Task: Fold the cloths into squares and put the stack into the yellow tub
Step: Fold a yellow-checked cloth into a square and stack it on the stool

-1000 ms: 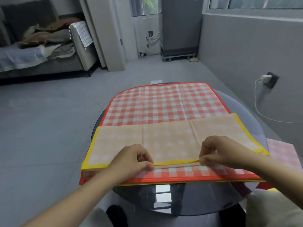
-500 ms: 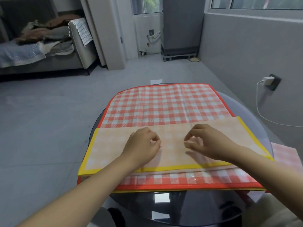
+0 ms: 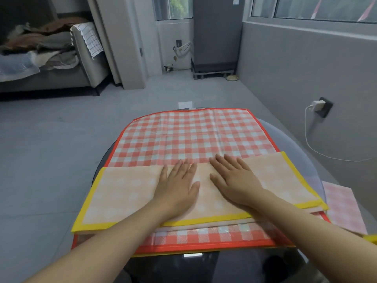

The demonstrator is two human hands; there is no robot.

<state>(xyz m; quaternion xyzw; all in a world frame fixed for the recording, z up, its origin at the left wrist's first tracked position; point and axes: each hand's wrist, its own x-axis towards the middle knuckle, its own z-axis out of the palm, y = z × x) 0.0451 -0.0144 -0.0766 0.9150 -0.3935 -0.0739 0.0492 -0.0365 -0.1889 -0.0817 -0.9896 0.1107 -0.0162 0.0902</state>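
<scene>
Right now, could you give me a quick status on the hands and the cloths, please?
Left hand and right hand flat, open, pressing yellow-edged cloth. Folded to a strip atop red checked cloth. Nothing obstructing.

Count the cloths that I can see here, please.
3: orange cloth under both hands, red cloth beneath it, pink cloth at right. More may be hidden below.

A home living room: beyond the round glass table (image 3: pixel 306 152), a grey sofa (image 3: pixel 61 78) piled with clothes stands far left, and a charger (image 3: pixel 318 103) sits plugged in right of it.
</scene>
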